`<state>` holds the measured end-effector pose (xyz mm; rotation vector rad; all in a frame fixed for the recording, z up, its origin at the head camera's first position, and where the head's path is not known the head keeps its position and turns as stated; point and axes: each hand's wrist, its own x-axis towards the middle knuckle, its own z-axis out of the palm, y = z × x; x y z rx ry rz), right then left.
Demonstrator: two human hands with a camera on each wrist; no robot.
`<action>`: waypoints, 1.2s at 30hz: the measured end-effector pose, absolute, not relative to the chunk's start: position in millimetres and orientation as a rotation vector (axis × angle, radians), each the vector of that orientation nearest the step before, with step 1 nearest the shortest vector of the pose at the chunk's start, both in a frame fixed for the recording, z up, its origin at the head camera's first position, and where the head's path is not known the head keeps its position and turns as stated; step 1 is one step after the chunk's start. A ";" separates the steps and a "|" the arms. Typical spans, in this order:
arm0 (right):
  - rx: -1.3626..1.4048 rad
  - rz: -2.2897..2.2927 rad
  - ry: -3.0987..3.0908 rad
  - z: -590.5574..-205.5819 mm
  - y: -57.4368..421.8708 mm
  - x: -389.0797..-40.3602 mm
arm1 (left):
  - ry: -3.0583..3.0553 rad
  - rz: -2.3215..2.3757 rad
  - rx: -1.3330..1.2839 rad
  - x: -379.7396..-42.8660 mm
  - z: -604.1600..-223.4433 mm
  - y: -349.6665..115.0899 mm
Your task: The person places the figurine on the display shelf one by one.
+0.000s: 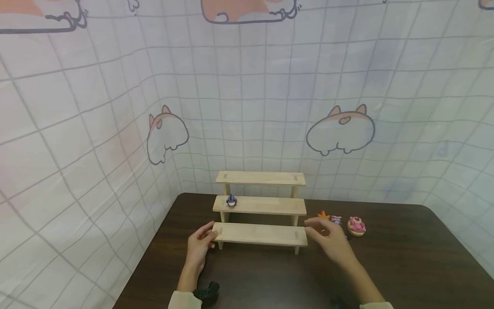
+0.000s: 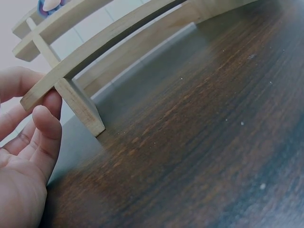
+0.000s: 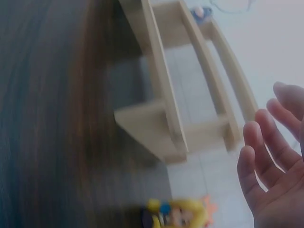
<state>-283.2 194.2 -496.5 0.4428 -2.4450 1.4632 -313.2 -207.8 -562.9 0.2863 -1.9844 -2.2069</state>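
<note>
A three-step wooden display stand (image 1: pixel 258 234) stands on the dark table. My left hand (image 1: pixel 198 246) grips the left end of its lowest board; in the left wrist view the fingers (image 2: pixel 47 128) curl around and under the board's corner. Beside the right end of that board is my right hand (image 1: pixel 332 240), holding nothing. Its loosely bent fingers (image 3: pixel 266 152) are apart from the wood in the right wrist view. A small dark blue figurine (image 1: pixel 231 200) with a pointed top sits at the left of the middle board.
Right of the stand lie a pink figurine (image 1: pixel 356 226) on a round base, a purple-and-white figurine (image 1: pixel 336 219) and an orange star-shaped piece (image 1: pixel 323 215). In the right wrist view a yellow figurine (image 3: pixel 190 211) is blurred. A grid-patterned cloth (image 1: pixel 270 86) hangs behind the table (image 1: pixel 405 249).
</note>
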 end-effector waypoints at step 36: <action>0.051 1.246 -2.717 -525.6 301.3 -283.7 | -1.981 -2.186 0.252 -311.4 -562.3 -206.2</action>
